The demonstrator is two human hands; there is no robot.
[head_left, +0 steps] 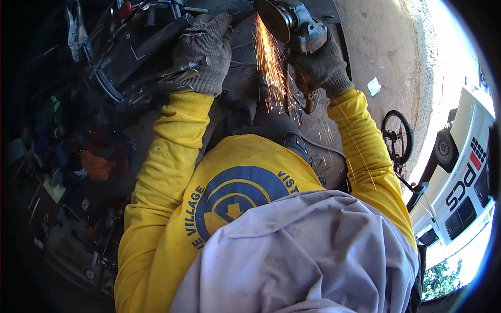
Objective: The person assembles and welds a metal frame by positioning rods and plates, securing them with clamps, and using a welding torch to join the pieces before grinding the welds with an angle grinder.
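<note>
My right hand (324, 65), in a grey knit glove, is wrapped round an angle grinder (305, 31). The grinder's disc (273, 20) spins at the top edge, and a stream of orange sparks (269, 60) falls from it toward my legs. Opposite it, my gloved left hand (201, 52) is closed beside a dark piece (241, 15) that reaches toward the disc; its fingers are partly hidden, so what they grip is unclear. Locking pliers (162, 86) with a screw end (207, 61) overlap this glove near the wrist.
More clamps and pliers (75, 31) crowd the left, around a dark metal tube (151, 47). A cable (323, 146) runs along the ground by my legs. Farther right stand a bicycle (397, 136) and a white vehicle (459, 172). An orange cloth-like thing (97, 164) lies among clutter at left.
</note>
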